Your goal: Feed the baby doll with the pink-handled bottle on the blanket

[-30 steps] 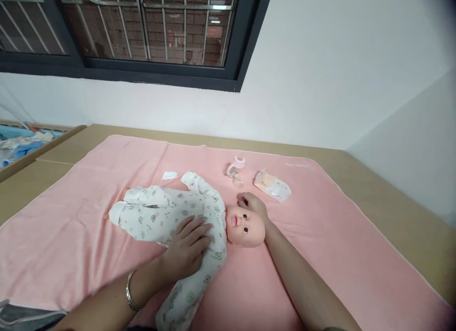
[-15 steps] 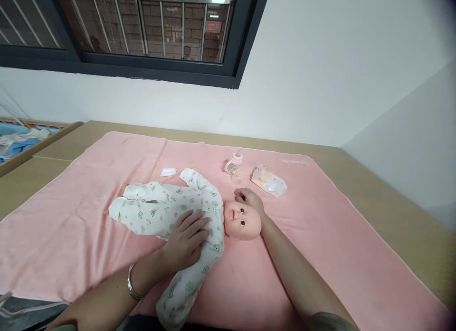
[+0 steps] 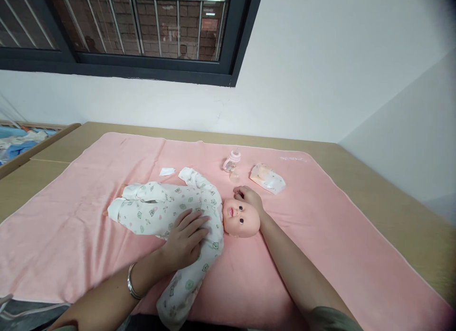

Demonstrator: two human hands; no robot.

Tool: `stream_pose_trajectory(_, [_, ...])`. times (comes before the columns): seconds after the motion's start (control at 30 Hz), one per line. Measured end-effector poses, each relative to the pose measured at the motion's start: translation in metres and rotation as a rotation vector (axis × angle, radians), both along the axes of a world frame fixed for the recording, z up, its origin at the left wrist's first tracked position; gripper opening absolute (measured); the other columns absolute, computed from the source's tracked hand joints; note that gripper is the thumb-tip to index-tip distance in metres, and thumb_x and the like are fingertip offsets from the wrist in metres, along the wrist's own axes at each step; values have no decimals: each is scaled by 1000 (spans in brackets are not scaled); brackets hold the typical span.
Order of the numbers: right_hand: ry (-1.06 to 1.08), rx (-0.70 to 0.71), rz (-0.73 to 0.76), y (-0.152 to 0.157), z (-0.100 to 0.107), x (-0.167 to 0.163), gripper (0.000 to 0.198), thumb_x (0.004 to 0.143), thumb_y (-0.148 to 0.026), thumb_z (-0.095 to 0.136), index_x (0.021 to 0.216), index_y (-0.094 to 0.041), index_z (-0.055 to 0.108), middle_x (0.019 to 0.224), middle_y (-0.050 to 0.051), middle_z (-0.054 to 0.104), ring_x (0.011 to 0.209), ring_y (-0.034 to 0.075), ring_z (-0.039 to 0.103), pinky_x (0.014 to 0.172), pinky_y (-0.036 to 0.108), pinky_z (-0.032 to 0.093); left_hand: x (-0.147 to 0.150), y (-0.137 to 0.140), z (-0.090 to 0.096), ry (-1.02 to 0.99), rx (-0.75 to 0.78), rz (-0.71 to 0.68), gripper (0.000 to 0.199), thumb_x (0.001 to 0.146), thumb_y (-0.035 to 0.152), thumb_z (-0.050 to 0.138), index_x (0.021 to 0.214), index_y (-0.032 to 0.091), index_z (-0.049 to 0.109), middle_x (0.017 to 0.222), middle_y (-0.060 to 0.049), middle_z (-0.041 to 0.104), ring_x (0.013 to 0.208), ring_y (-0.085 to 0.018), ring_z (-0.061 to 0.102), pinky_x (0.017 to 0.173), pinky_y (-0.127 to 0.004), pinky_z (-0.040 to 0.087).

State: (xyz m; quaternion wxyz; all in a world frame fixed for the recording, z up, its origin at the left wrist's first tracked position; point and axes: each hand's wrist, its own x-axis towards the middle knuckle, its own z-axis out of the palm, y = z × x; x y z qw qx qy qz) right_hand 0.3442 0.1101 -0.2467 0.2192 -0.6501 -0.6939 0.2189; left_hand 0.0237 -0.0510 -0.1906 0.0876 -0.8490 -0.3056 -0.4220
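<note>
A baby doll (image 3: 241,218) lies on its back with its head to the right, dressed in a white patterned sleepsuit (image 3: 160,205). My left hand (image 3: 187,238) rests flat on the doll's chest, fingers stretched out. Beyond the doll's head is my right hand (image 3: 248,196), its wrist close against the head. The fingers of that hand are loosely curled above the blanket, and nothing shows in them. One sleeve of the sleepsuit hangs toward me past my left forearm; the other points away.
A pink blanket (image 3: 320,255) covers much of the wooden tabletop (image 3: 384,193). Behind the doll stand a pink-topped baby bottle (image 3: 232,161), a clear packet (image 3: 268,178) and a small white piece (image 3: 167,171). A wall and barred window (image 3: 153,22) close off the back.
The view has shifted very slightly. Both hands and the doll keep the same positions.
</note>
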Motion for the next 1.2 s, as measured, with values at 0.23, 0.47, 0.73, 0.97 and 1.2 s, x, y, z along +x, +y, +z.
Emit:
stream_pose_trajectory(0.23, [-4, -2, -16, 0, -1, 1, 32, 97, -25, 57, 121, -20, 78, 123, 8, 77, 109, 23, 70, 90, 33, 48, 0, 0, 2, 8, 4, 3, 41, 89, 0, 56, 119, 22, 72, 134, -9, 84, 134, -29, 75, 124, -52, 55])
stream_pose_trajectory(0.47, [5, -5, -22, -1, 2, -1, 34, 95, -23, 57, 120, -20, 79, 121, 8, 77, 103, 21, 70, 85, 31, 46, 1, 0, 3, 4, 20, 17, 40, 90, 0, 54, 118, 22, 72, 132, -9, 86, 131, -28, 77, 121, -52, 58])
stream_pose_trajectory(0.73, [-23, 7, -11, 0, 1, -1, 33, 96, -23, 57, 120, -19, 80, 125, 10, 77, 108, 22, 70, 87, 31, 46, 1, 0, 2, 9, 11, 14, 41, 89, 1, 54, 119, 23, 72, 133, -9, 85, 131, -29, 76, 121, -53, 59])
stream_pose_trajectory(0.97, [-37, 8, -7, -1, 3, -1, 34, 96, -21, 57, 120, -19, 80, 122, 9, 77, 105, 21, 70, 84, 30, 45, 0, -1, 1, 8, 1, 10, 41, 89, 0, 55, 119, 22, 73, 134, -10, 85, 134, -28, 75, 123, -53, 58])
stream_pose_trajectory(1.2, [-18, 35, -15, 0, 2, -1, 30, 93, -22, 60, 114, -21, 81, 116, 8, 78, 102, 21, 70, 82, 29, 45, -1, -1, 1, 10, -11, 8, 42, 90, 0, 54, 120, 22, 74, 135, -9, 85, 135, -29, 74, 123, -54, 58])
